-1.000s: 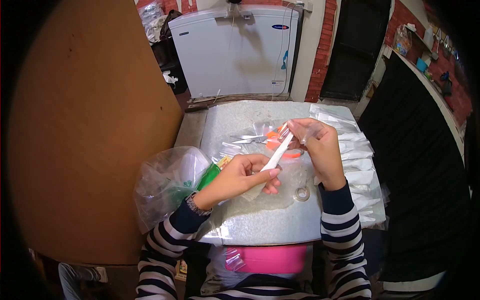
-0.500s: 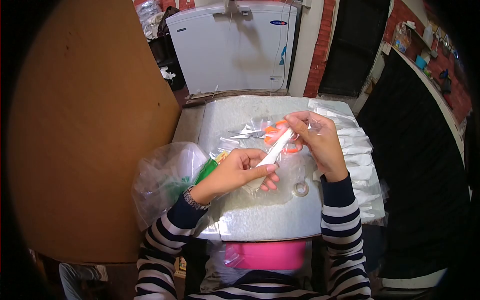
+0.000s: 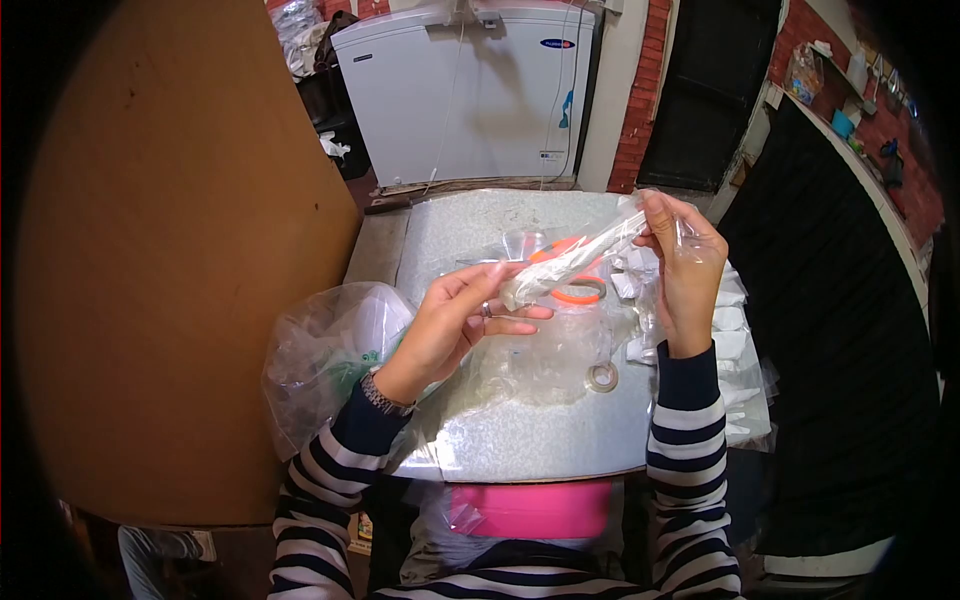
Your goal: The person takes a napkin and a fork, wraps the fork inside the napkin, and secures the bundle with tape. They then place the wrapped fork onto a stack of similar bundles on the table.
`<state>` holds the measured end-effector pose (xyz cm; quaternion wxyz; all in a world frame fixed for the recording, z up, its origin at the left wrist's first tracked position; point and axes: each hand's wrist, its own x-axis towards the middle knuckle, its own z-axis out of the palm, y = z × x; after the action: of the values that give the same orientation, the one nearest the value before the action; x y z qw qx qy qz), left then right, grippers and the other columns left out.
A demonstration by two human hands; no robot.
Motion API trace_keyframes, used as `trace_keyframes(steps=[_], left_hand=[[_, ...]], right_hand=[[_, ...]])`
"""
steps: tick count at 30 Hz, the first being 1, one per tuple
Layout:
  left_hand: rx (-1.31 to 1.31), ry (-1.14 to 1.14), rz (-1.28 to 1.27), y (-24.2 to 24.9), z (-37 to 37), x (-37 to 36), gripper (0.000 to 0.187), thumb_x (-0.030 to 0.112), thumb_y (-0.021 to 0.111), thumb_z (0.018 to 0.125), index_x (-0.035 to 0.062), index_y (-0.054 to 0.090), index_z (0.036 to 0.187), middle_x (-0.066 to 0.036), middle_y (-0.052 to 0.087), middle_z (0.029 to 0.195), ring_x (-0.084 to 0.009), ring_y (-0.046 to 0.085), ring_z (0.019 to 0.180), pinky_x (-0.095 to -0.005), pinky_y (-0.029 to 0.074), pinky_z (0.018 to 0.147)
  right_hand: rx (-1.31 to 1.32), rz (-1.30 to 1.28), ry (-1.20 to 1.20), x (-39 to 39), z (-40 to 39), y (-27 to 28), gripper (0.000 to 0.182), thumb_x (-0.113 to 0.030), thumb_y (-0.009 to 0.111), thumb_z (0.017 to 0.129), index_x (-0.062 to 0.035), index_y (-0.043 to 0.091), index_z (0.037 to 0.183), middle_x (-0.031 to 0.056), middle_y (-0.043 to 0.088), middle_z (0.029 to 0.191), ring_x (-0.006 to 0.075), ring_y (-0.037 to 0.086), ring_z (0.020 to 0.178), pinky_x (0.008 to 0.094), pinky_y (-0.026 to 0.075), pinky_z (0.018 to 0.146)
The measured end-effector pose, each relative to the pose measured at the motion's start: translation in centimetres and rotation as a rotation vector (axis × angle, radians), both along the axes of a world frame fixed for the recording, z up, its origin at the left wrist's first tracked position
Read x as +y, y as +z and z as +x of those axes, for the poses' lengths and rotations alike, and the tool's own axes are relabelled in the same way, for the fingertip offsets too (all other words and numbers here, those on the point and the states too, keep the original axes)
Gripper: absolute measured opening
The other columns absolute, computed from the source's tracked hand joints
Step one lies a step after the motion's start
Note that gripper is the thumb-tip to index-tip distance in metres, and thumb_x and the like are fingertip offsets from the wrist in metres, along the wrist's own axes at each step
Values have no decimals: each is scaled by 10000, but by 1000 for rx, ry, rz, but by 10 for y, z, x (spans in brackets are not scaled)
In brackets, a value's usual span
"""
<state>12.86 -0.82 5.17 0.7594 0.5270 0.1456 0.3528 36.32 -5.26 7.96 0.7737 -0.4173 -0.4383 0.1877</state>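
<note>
A slim white bundle in clear plastic (image 3: 575, 262) slants up to the right above the table. My right hand (image 3: 688, 250) pinches the gathered plastic at its upper end, thumb against fingers. At the lower end is my left hand (image 3: 455, 312), its fingers stretched out and apart, thumb and fingertips close around the bundle's tip. Orange-handled scissors (image 3: 578, 293) lie behind the bundle, partly hidden by it. Clear plastic sheets (image 3: 550, 350) spread below my hands, with a roll of tape (image 3: 602, 377) at their right edge.
Several white wrapped pieces (image 3: 730, 345) lie in a row along the table's right side. A large clear plastic bag (image 3: 320, 350) sits at the left edge, beside a brown panel (image 3: 170, 280). A white chest freezer (image 3: 460, 100) stands beyond the table (image 3: 540, 450).
The bundle has moved up and right with my right hand. My left hand has loosened, its fingers now straighter at the lower end. More of the scissors' handles shows.
</note>
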Motion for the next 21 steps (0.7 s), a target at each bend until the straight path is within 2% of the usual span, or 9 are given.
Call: trace_keyframes(steps=[6,9,13,16,21], left_hand=[[93,73,186,1,3,-5,368,100,529,992,-103,490,1296,-244,607,1213,-306,659,1062,-337,565,905],[87,47,152,1,3,-4,369,76,536,985,-106,483,1302,-235,615,1206,-296,657,1067,-332,566,905],[94,44,120,2,3,-3,359,94,531,991,-112,492,1282,-246,609,1209,-302,655,1070,-337,570,899],[105,38,98,3,2,-3,351,103,527,994,-113,495,1269,-256,607,1206,-314,653,1073,-344,577,891],[138,71,123,3,4,-6,378,140,509,1008,-105,468,1293,-254,610,1191,-347,649,1071,-350,587,876]], right_hand=[[-47,-8,-49,1,-1,-3,247,-162,748,861,45,710,990,60,663,778,91,589,648,229,523,602],[-59,-16,-15,1,-5,-5,242,-158,747,862,42,710,994,59,666,782,86,587,647,223,516,595],[-89,-44,9,2,-7,-7,261,-174,733,876,43,704,1017,61,663,772,89,594,645,224,507,578],[6,-83,10,0,-7,-1,274,-202,749,867,46,709,978,56,648,738,83,591,623,200,474,513],[28,-101,31,2,0,0,312,-243,738,879,45,698,991,51,643,766,62,535,574,195,408,442]])
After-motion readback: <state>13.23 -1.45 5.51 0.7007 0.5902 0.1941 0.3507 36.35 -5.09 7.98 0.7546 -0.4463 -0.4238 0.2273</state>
